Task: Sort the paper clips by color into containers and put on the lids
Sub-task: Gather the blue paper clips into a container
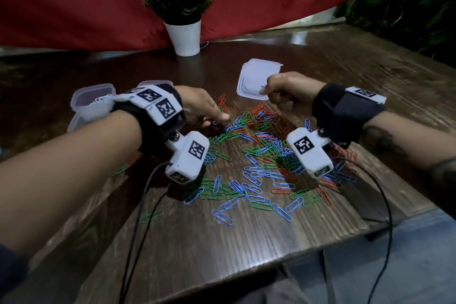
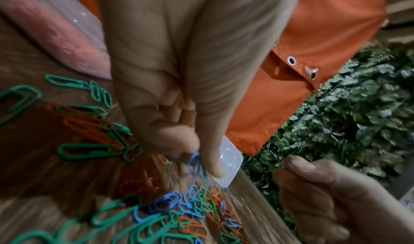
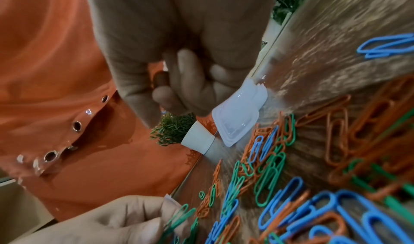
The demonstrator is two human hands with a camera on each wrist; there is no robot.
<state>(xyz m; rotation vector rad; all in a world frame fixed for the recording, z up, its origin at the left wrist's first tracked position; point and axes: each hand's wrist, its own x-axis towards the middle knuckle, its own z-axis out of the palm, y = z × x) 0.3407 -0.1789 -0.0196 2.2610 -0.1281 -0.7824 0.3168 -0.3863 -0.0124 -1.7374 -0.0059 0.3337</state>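
Note:
Blue, green and red paper clips (image 1: 259,155) lie mixed in a loose pile on the wooden table (image 1: 246,254). My left hand (image 1: 223,117) reaches into the pile's far left side, and in the left wrist view its thumb and forefinger pinch a blue clip (image 2: 194,159). My right hand (image 1: 265,90) is curled above the pile's far edge, and a bit of a blue clip (image 1: 263,86) shows at its fingertips. A stack of clear lids (image 1: 256,76) lies just beyond that hand. Clear containers (image 1: 91,99) stand at the left, partly hidden by my left wrist.
A potted plant in a white pot (image 1: 186,34) stands at the back against a red cloth. Green foliage fills the right side. The table's front corner (image 1: 385,222) is near my right forearm, and cables hang from both wrist cameras.

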